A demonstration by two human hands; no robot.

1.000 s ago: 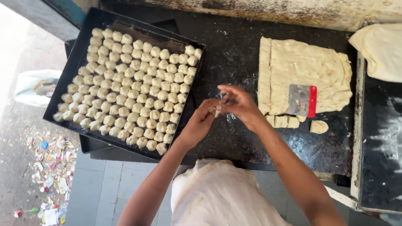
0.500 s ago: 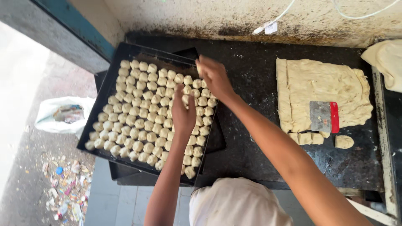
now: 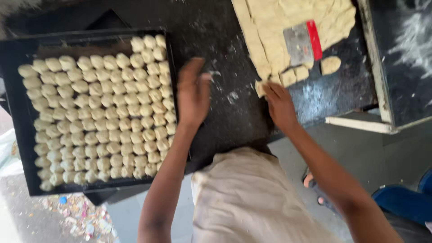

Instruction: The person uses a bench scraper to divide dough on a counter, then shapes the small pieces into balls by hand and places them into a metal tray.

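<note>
My left hand [image 3: 193, 92] hovers with fingers apart over the dark worktop, just right of a black tray [image 3: 13, 148] filled with rows of small pale dough pieces [image 3: 96, 112]. My right hand [image 3: 280, 104] rests on the worktop, its fingertips touching a small cut dough piece [image 3: 259, 87] at the lower edge of a flattened dough sheet [image 3: 270, 27]. Whether it grips that piece I cannot tell. A metal scraper with a red handle [image 3: 300, 42] lies on the sheet. Several cut dough bits [image 3: 330, 64] sit beside it.
The dark worktop [image 3: 225, 117] is dusted with flour. A second black surface with a pale rim [image 3: 396, 72] stands at the right. Litter lies on the floor at lower left [image 3: 76, 216]. A blue object [image 3: 405, 202] sits at lower right, and a sandalled foot [image 3: 310, 182] shows below.
Both hands left the tray's right edge. My right hand moved right to the cut dough pieces near the scraper; my left hand drew back off the tray. The view shifted closer.
</note>
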